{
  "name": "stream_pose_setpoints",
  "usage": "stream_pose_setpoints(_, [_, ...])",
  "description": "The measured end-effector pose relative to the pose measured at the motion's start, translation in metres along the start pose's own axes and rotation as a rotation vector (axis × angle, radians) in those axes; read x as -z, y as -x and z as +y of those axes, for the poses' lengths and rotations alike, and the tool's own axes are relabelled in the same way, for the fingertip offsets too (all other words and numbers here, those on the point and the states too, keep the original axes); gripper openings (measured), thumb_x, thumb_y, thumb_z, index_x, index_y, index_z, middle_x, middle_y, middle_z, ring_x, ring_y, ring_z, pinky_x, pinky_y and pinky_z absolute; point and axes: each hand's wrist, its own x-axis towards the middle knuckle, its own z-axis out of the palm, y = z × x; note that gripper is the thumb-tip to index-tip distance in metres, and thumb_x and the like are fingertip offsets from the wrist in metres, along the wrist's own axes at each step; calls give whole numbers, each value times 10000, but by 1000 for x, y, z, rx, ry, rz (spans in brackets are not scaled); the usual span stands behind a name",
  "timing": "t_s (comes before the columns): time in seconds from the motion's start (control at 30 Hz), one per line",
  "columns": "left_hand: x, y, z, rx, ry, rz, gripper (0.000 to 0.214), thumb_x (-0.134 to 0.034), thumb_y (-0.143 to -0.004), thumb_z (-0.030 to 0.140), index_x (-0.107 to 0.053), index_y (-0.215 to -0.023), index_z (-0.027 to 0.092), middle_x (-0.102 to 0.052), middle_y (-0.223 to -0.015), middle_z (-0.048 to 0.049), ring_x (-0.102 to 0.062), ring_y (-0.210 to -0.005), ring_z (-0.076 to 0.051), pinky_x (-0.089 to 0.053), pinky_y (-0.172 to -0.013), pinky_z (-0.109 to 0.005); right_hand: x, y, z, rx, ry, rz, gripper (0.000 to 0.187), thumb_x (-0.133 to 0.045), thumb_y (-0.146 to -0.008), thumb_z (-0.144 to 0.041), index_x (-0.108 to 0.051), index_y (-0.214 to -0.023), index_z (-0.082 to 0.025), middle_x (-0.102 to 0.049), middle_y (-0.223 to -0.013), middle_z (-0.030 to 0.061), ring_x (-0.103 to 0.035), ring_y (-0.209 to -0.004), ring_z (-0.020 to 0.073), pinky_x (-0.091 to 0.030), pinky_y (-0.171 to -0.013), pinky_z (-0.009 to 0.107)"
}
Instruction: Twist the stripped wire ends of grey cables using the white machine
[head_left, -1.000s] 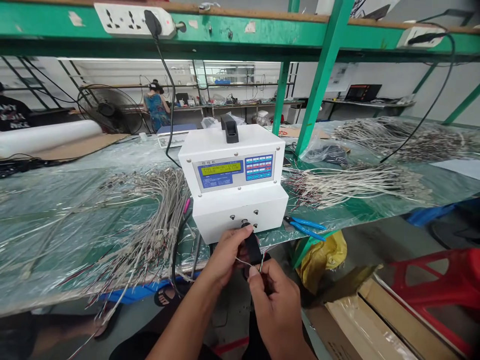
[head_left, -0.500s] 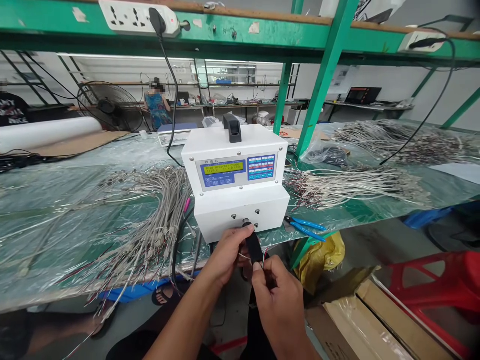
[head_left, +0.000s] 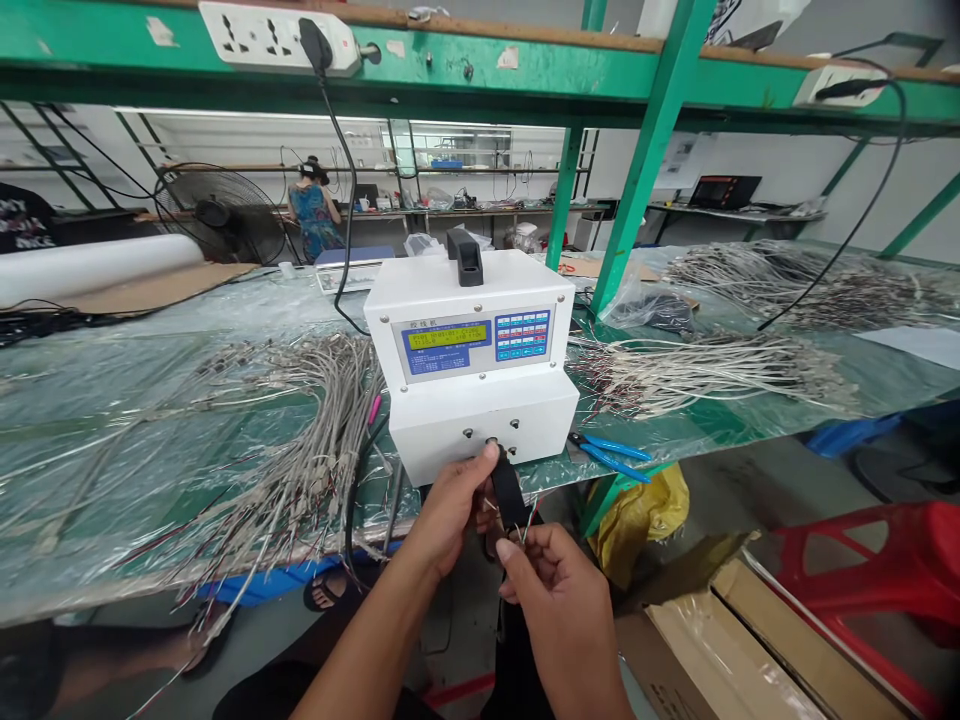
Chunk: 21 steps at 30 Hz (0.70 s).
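At the wire tester [head_left: 471, 365], left hand [head_left: 450, 520] on plug [head_left: 508, 492], right hand [head_left: 556, 610] on wires [head_left: 527, 528]

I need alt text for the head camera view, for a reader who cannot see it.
A person's left hand is at the top of a black lead plugged into a white wire-testing machine with a yellow display, while the right hand pinches thin wires at the lead's lower end. Bundles of grey cables lie on a plastic-covered bench on both sides.
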Motion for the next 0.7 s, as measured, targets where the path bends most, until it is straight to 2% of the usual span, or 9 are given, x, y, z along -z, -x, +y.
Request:
stream_pose_setpoints(0.07, [5, 7, -4, -43, 25, 67, 570, -540, -819, 693, -610, -695, 142, -405, -484, 47, -319, -414, -87, -236, -413, -221, 1, 1, 2, -50, -105, -20, 294, -662, -809, -461, -630, -853, -173, -630, -700, 7, -626, -608, 159, -538, -577, 238])
stream_pose_setpoints(0.17, [9, 28, -16, -89, 66, 219, 607, -455, -858, 704, -652, -791, 134, -369, -463, 65, -312, -407, -95, -260, -406, -221, 3, 3, 4, -35, -105, 0, 305, -660, -816, -471, -644, -838, -168, -630, -667, 4, -631, -599, 155, -540, -583, 230])
stream_pose_setpoints(0.3, [7, 60, -39, -81, 136, 342, 560, -543, -843, 660, -675, -772, 121, -381, -453, 60, -334, -420, -92, -281, -421, -214, 5, 5, 5, 55, -23, 37, 322, -614, -860, -491, -635, -804, -175, -639, -630, 5, -640, -577, 145, -533, -579, 204])
stream_pose_setpoints(0.5, [0, 75, -72, -31, 170, 384, 586, -609, -767, 698, -689, -731, 119, -388, -420, 53, -341, -389, -98, -280, -396, -222, 5, 4, 3, 177, 94, 51, 295, -566, -893, -445, -590, -753, -187, -634, -605, 2, -615, -533, 136, -477, -513, 194])
stream_pose_setpoints(0.57, [-3, 76, -76, -17, 178, 370, 586, -619, -756, 701, -686, -719, 120, -374, -409, 56, -329, -383, -97, -277, -393, -223, 5, 3, 2, 184, 116, 65, 292, -564, -885, -437, -580, -731, -190, -625, -584, 0, -595, -511, 136, -466, -497, 199])
stream_pose_setpoints(0.7, [-9, 83, -76, -2, 201, 354, 554, -581, -823, 655, -673, -695, 124, -374, -425, 52, -319, -399, -86, -267, -417, -215, 6, 6, 4, 165, 129, 77, 254, -589, -851, -396, -575, -703, -191, -614, -554, -7, -584, -493, 133, -459, -495, 199])
